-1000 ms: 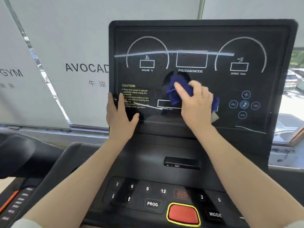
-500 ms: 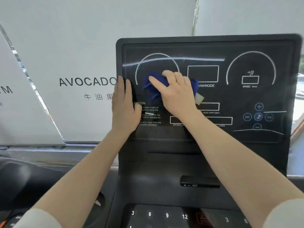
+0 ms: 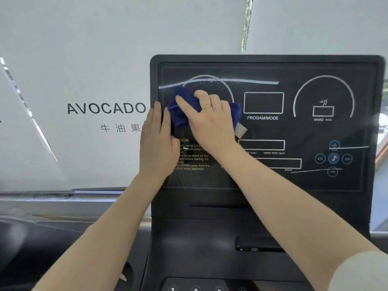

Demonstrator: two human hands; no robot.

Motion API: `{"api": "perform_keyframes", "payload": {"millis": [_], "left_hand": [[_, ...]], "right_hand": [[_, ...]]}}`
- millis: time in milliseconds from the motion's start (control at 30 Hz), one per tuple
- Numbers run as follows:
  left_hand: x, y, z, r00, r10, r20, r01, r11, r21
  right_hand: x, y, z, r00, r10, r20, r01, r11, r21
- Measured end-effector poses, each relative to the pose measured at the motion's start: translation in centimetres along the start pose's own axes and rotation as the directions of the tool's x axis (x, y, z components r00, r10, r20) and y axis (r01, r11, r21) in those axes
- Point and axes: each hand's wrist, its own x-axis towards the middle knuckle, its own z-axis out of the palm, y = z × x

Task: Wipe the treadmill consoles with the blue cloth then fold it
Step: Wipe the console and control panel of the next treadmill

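Hands: right (image 3: 212, 120) presses blue cloth (image 3: 180, 110) near console's (image 3: 273, 64) left edge.

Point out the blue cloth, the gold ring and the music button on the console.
blue cloth (image 3: 178, 114): head view, bunched left part beside the fingers.
gold ring (image 3: 206, 106): head view, band on a right-hand finger.
music button (image 3: 333, 158): head view, centre of the round note icon.

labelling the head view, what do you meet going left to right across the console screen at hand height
left hand flat on the black treadmill console's edge → crumpled blue cloth → right hand pressing it → white-outlined PROGAM/MODE box → white speed arc
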Motion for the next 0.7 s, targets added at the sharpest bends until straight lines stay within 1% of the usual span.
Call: {"api": "perform_keyframes", "payload": {"millis": [67,100,167,233,300,333,367,433,467,500,533,567,600,700], "left_hand": [[0.0,0.0,-0.2,1.000,0.000,0.000,0.000,1.000,0.019],[0.0,0.0,-0.4,1.000,0.001,0.002,-0.001,1.000,0.029],[-0.1,-0.1,-0.8,1.000,-0.001,0.016,0.000,0.999,0.032],[-0.1,-0.2,-1.0,0.999,-0.007,0.039,0.006,1.000,0.024],[-0.1,-0.1,-1.2,0.999,-0.011,0.051,0.009,1.000,0.026],[-0.1,-0.1,-1.3,0.998,-0.015,0.053,0.014,1.000,0.028],[-0.1,0.1,-1.3,0.998,-0.022,0.054,0.021,0.999,0.029],[-0.1,0.4,-1.2,0.998,-0.039,0.053,0.038,0.999,0.023],[0.0,0.6,-1.2,0.997,-0.054,0.056,0.054,0.998,0.011],[0.0,0.9,-1.2,0.995,-0.074,0.060,0.074,0.997,-0.005],[0.1,1.2,-1.2,0.994,-0.092,0.066,0.093,0.996,-0.017],[0.1,1.4,-1.3,0.992,-0.106,0.068,0.108,0.994,-0.022],[0.1,1.7,-1.3,0.991,-0.119,0.068,0.120,0.993,-0.020],[-0.4,2.5,-1.2,0.988,-0.136,0.078,0.139,0.990,-0.036]], "right_hand": [[0.8,1.2,0.0,1.000,0.011,0.002,-0.011,1.000,-0.018],[1.3,2.0,0.0,0.998,0.056,-0.007,-0.057,0.998,-0.041],[2.3,3.6,-0.1,0.975,0.218,-0.036,-0.220,0.972,-0.077],[2.9,4.2,-0.2,0.920,0.390,-0.044,-0.393,0.917,-0.068],[3.2,3.2,-0.1,0.871,0.491,-0.032,-0.492,0.869,-0.050],[3.2,2.2,0.0,0.870,0.493,-0.014,-0.493,0.869,-0.047],[3.0,1.1,0.1,0.892,0.452,0.010,-0.451,0.891,-0.041],[2.2,-0.7,0.3,0.966,0.255,0.040,-0.255,0.967,-0.016],[1.7,-1.0,0.3,0.987,0.149,0.059,-0.149,0.989,-0.003],[1.4,-0.6,0.2,0.995,0.077,0.068,-0.078,0.997,0.011],[1.4,0.2,0.0,0.997,0.051,0.064,-0.052,0.998,0.023],[1.5,1.3,-0.3,0.996,0.066,0.057,-0.068,0.997,0.028],[1.7,2.6,-0.5,0.992,0.116,0.051,-0.118,0.993,0.022],[1.6,7.8,-1.8,0.940,0.335,0.068,-0.333,0.942,-0.044]]}}
